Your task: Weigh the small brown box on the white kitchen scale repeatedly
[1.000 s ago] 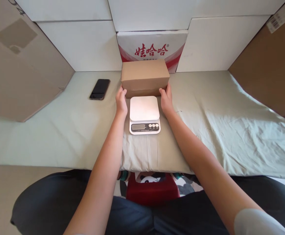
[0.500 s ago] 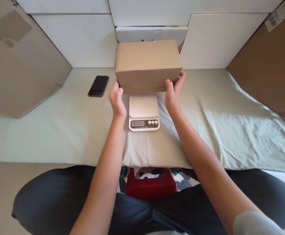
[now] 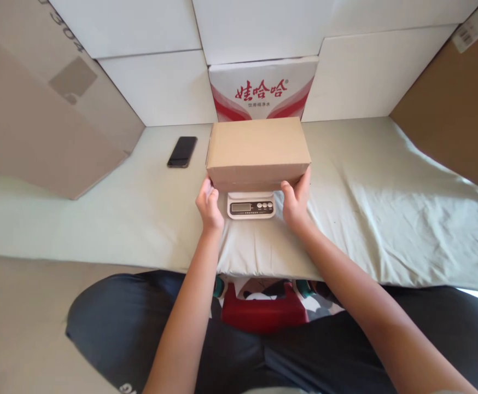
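At the far left a big cardboard panel (image 3: 46, 120) leans against the white wall, its lower edge on the pale green sheet (image 3: 386, 208) that covers the surface in front of you. Just right of it a dark phone (image 3: 182, 151) lies flat on the sheet, well apart from your hands. Your left hand (image 3: 209, 205) grips the lower left corner of the brown box (image 3: 258, 146), fingers curled up against its front face. The box sits level over the white kitchen scale (image 3: 251, 205) and hides the platform; only the scale's front strip with display and buttons shows, and you cannot tell whether the box rests on it. Behind the box stands a white carton with red print (image 3: 263, 90). Your right hand (image 3: 295, 201) clasps the box's lower right corner, thumb on the front and fingers up its side. At the far right a brown cardboard sheet (image 3: 456, 104) leans inward.
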The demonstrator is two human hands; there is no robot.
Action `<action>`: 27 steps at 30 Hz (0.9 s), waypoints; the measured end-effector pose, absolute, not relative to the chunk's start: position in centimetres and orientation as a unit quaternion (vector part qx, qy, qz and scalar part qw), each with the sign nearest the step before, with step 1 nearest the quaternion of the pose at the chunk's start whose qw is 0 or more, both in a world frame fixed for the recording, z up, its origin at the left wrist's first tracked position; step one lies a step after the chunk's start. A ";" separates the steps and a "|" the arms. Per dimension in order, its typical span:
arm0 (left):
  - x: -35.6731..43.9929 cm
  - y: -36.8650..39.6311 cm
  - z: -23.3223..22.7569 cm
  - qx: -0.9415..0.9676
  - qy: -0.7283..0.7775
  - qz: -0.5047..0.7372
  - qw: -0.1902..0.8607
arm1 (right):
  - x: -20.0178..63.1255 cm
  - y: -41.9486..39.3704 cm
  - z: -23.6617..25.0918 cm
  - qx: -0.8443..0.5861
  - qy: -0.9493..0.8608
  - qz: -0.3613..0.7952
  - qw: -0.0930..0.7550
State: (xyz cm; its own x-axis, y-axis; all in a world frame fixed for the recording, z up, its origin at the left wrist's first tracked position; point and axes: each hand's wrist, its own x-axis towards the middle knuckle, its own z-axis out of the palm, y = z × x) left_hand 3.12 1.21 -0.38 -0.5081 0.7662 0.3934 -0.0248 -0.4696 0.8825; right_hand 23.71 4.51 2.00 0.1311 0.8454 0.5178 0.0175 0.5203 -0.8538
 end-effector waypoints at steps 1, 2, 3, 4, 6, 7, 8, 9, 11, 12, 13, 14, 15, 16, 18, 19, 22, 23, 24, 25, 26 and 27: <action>3.2 1.3 -0.4 0.415 0.445 0.748 0.265 | 23.7 4.6 2.0 -0.377 -0.577 0.319 0.651; 3.2 1.3 -0.4 0.410 0.450 0.747 0.265 | 23.7 4.7 2.0 -0.380 -0.575 0.322 0.649; 3.2 1.4 -0.5 0.407 0.455 0.746 0.265 | 23.7 4.7 1.9 -0.382 -0.573 0.324 0.648; 3.2 1.5 -0.5 0.406 0.459 0.745 0.263 | 23.8 4.8 1.9 -0.383 -0.572 0.327 0.648; 3.1 1.5 -0.6 0.406 0.465 0.743 0.258 | 23.9 4.9 1.7 -0.381 -0.571 0.332 0.647; 3.1 1.6 -0.7 0.407 0.465 0.743 0.257 | 23.9 5.0 1.5 -0.380 -0.570 0.333 0.648; 3.1 1.6 -0.7 0.407 0.465 0.743 0.256 | 23.9 5.0 1.4 -0.380 -0.570 0.334 0.648; 3.1 1.6 -0.8 0.405 0.465 0.744 0.256 | 23.9 5.1 1.2 -0.380 -0.569 0.335 0.648; 3.1 1.7 -0.9 0.398 0.470 0.746 0.254 | 23.9 5.1 1.0 -0.379 -0.571 0.335 0.646; 3.0 1.7 -1.0 0.395 0.474 0.746 0.252 | 23.9 5.2 1.0 -0.380 -0.572 0.335 0.645; 3.0 1.8 -1.1 0.392 0.479 0.745 0.249 | 23.9 5.2 0.9 -0.381 -0.572 0.334 0.645; 3.0 1.8 -1.1 0.390 0.483 0.744 0.246 | 23.9 5.2 0.9 -0.382 -0.572 0.333 0.644; 3.0 1.8 -1.2 0.389 0.487 0.743 0.243 | 23.9 5.3 0.9 -0.384 -0.572 0.333 0.644; 2.9 1.8 -1.3 0.388 0.490 0.743 0.240 | 23.9 5.3 0.9 -0.385 -0.571 0.333 0.644; 2.9 1.7 -1.4 0.386 0.494 0.743 0.235 | 23.9 5.4 1.0 -0.385 -0.570 0.332 0.645; 2.8 1.7 -1.5 0.387 0.494 0.743 0.234 | 23.9 5.5 1.0 -0.385 -0.571 0.330 0.646; 2.8 1.6 -1.5 0.382 0.491 0.749 0.230 | 23.9 5.6 0.9 -0.385 -0.572 0.325 0.647; 2.8 1.5 -1.5 0.377 0.491 0.752 0.228 | 24.0 5.6 0.8 -0.386 -0.572 0.326 0.647; 2.9 1.5 -1.5 0.372 0.492 0.754 0.225 | 24.0 5.6 0.8 -0.386 -0.571 0.326 0.647; 2.9 1.5 -1.5 0.367 0.495 0.755 0.224 | 24.0 5.6 0.7 -0.387 -0.571 0.327 0.646; 3.0 1.5 -1.4 0.363 0.497 0.755 0.224 | 24.0 5.6 0.7 -0.388 -0.570 0.328 0.645; 3.0 1.6 -1.4 0.360 0.498 0.755 0.226 | 24.0 5.6 0.6 -0.389 -0.570 0.329 0.645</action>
